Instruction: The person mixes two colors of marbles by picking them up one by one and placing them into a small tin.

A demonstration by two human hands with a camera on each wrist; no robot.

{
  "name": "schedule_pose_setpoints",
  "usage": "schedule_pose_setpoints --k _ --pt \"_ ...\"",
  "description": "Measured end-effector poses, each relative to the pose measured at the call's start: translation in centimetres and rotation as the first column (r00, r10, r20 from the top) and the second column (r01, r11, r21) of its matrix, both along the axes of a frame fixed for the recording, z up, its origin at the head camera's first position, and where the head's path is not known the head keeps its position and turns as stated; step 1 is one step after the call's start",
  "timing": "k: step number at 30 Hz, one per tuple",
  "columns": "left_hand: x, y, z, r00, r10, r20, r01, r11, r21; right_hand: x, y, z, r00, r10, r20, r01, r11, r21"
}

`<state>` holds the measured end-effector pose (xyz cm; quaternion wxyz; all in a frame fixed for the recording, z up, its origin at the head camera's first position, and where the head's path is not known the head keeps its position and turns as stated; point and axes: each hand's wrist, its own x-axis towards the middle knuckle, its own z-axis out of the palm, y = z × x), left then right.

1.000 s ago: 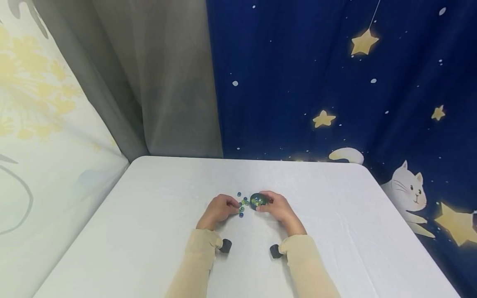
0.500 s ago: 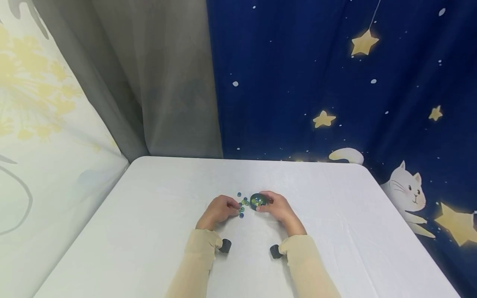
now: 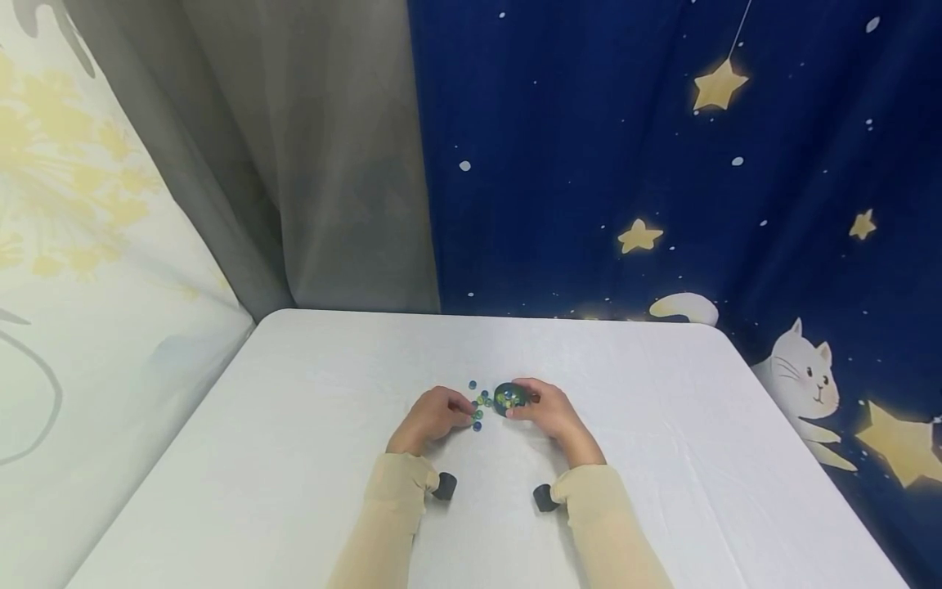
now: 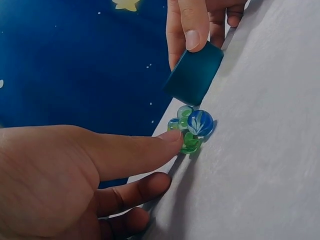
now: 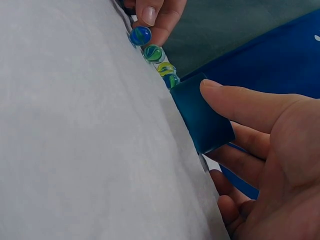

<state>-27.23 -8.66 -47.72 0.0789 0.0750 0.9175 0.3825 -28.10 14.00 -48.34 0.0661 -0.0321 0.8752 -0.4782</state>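
Note:
Several glass marbles (image 3: 477, 426) with blue, green and yellow swirls lie on the white table in a loose cluster. My left hand (image 3: 434, 411) is at the cluster's left side, thumb and forefinger reaching forward with their tips at the marbles. In the left wrist view the thumb tip overlaps a green marble (image 4: 190, 143); a blue marble (image 4: 201, 123) lies just beyond. My right hand (image 3: 548, 406) holds a small round dark teal cup (image 4: 194, 75) by its side, thumb against the near wall and fingers behind. Marbles fill part of the cup, which stands upright on the table.
One blue marble (image 3: 473, 384) lies apart, behind the cluster. The white-covered table (image 3: 331, 368) extends on all sides. Behind it hang a grey curtain (image 3: 353, 164) and a blue starry curtain (image 3: 552, 164). Black wrist devices (image 3: 445, 486) are worn at both sleeves.
Almost nothing differs. The left hand has shifted by a hair at the marbles, and the right hand keeps the cup in the same place.

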Motion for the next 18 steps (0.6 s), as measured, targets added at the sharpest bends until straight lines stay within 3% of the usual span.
schedule_pose_setpoints --k 11,18 --pt "0.05 -0.1 0.03 1.0 -0.016 0.01 0.017 1.0 -0.011 0.24 -0.05 0.17 0.999 0.012 -0.036 -0.011 1.0 0.018" --pt "0.16 -0.13 0.19 1.0 -0.026 -0.004 0.026 1.0 -0.011 0.08 -0.09 0.05 1.0 -0.002 -0.002 0.002 1.0 0.003"
